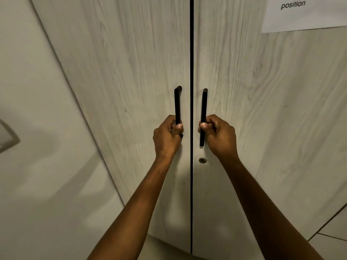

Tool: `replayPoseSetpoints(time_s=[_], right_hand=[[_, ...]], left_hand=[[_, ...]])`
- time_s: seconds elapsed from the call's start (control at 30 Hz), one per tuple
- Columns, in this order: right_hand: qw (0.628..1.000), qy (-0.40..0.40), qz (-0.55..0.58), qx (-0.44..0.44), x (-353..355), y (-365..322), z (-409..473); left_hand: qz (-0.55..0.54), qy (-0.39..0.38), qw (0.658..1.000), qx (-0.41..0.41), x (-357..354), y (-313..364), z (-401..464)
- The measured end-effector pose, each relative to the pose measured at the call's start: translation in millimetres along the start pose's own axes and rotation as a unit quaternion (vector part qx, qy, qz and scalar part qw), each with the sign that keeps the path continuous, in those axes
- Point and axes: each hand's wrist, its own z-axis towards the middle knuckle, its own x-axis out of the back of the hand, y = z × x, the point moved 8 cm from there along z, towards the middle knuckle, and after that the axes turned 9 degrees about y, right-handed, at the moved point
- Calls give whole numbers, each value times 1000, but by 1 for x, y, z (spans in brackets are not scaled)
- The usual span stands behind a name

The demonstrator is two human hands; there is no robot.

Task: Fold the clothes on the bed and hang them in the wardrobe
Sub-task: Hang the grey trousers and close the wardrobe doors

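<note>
— At the wardrobe [122, 76], what's on the left door?
— The left hand [167, 136] grips the left handle [177, 104], fingers curled round it.
— And right of the seam?
— The right hand [218, 136] clenches the right handle [203, 106]. A keyhole [202, 160] sits below; a paper notice [306, 14] is stuck up top. Both doors meet closed.

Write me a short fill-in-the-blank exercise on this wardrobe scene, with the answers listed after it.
1. Each hand grips a black ____ on the wardrobe.
2. The left hand and right hand hold the left handle and right handle, and the two doors are ____.
3. The round keyhole sits on the ____ door.
4. The sheet of paper shows the printed word ____.

Answers: handle; closed; right; position
</note>
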Motion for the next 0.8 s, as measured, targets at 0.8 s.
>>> replayPoseSetpoints(time_s=[0.8], right_hand=[[995, 20, -83, -42, -14, 20, 6]], left_hand=[[19, -94, 995, -25, -37, -20, 17]])
